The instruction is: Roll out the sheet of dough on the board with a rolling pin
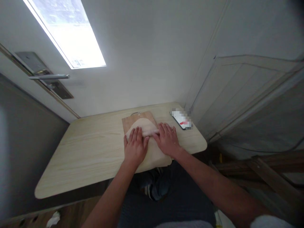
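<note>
A sheet of pale dough (152, 155) lies on a wooden board (133, 120) on a light wooden table (90, 148). Its far part is rolled into a thick fold (148, 128). My left hand (135, 146) rests flat on the left end of that fold, fingers stretched out. My right hand (167, 138) lies flat on the right end, fingers spread and pressing on the dough. The near edge of the dough hangs at the table's front edge.
A phone (182, 119) lies at the table's far right corner. A white door with a metal handle (48, 77) and a bright window panel stands behind. A panelled wall is on the right, wooden beams (261, 164) lower right. My legs are under the table.
</note>
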`<state>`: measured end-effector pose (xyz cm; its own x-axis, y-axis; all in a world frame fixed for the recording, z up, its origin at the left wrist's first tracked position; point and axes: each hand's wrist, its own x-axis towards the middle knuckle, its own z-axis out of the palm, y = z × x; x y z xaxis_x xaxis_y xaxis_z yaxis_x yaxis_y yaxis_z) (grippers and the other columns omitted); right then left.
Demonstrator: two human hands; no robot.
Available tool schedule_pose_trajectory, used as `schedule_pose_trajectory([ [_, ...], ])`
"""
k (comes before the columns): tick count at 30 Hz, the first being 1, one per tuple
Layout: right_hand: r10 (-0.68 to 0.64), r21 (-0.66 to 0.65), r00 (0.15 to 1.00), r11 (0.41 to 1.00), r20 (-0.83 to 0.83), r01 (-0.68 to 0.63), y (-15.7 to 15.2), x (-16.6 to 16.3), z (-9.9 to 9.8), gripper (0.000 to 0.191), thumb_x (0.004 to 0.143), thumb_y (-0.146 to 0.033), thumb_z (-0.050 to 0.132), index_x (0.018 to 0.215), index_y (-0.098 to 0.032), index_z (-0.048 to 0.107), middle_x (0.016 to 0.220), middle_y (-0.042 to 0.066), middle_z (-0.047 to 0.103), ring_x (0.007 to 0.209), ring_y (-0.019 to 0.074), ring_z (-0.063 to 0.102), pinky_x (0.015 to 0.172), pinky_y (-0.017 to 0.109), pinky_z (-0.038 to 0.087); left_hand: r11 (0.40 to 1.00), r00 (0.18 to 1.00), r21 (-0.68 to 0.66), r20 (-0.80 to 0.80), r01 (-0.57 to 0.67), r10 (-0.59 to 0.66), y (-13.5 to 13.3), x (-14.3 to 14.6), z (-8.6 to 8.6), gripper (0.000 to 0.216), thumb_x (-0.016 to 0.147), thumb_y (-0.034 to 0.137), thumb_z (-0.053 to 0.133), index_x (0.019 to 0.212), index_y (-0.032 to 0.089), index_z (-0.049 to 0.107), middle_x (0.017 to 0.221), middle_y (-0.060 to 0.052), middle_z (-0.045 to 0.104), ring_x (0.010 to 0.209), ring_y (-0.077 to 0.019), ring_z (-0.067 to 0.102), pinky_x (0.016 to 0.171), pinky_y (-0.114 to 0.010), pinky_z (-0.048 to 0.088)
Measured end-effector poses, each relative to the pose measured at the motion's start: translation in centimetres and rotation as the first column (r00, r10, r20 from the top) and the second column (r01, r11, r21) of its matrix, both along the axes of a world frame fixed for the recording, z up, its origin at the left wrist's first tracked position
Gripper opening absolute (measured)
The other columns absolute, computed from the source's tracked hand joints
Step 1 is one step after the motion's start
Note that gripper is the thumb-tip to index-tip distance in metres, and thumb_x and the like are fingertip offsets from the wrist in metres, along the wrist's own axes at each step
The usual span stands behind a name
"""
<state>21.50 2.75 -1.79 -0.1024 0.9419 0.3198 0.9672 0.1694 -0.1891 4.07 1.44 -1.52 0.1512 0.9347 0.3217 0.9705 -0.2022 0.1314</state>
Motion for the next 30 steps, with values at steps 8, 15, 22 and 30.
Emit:
schedule_pose_trajectory([
  [8,-0.025,-0.035,1.0,0.999,-0.003,0.025,2.8,-0.6,0.6,0.059,0.103,-0.053,0.031,0.145,-0.014,0.046,0.15,0.016,0.048,0.139,0.0311,0.038,0.116,0.06,0.015,1.0,1.0,-0.02,0.0,-0.02,0.02,2.9,0.0,0.1,0.063,0.101,0.052,0.024,0.151,0.018,0.039,0.156,-0.011,0.042,0.147,-0.0281,0.033,0.119,-0.058,0.023],
  [15,-0.034,-0.025,0.999,0.999,0.028,0.035,6.0,-1.3,1.2,0.056,0.103,-0.054,0.028,0.14,-0.019,0.052,0.145,0.014,0.054,0.134,0.0315,0.041,0.113,0.062,0.016,0.998,0.999,-0.048,-0.009,-0.038,0.037,5.7,0.2,1.0,0.064,0.101,0.052,0.018,0.15,0.019,0.042,0.157,-0.01,0.042,0.146,-0.0282,0.033,0.119,-0.057,0.018],
  [22,-0.055,-0.042,0.997,0.997,0.062,0.058,8.8,-1.8,1.8,0.053,0.103,-0.052,0.026,0.137,-0.022,0.055,0.141,0.013,0.057,0.128,0.0309,0.045,0.113,0.059,0.017,0.996,0.997,-0.05,-0.016,-0.077,0.076,8.8,0.1,1.4,0.063,0.1,0.053,0.019,0.149,0.022,0.043,0.155,-0.01,0.044,0.143,-0.0304,0.036,0.118,-0.054,0.021],
  [30,-0.053,-0.067,0.997,0.996,0.057,0.057,11.8,-1.9,1.5,0.052,0.103,-0.052,0.025,0.134,-0.024,0.057,0.139,0.012,0.057,0.123,0.0312,0.048,0.105,0.054,0.029,0.994,0.997,-0.076,-0.011,-0.081,0.08,11.9,-0.1,1.7,0.064,0.1,0.054,0.018,0.146,0.02,0.046,0.153,-0.012,0.047,0.139,-0.0306,0.04,0.113,-0.054,0.027],
])
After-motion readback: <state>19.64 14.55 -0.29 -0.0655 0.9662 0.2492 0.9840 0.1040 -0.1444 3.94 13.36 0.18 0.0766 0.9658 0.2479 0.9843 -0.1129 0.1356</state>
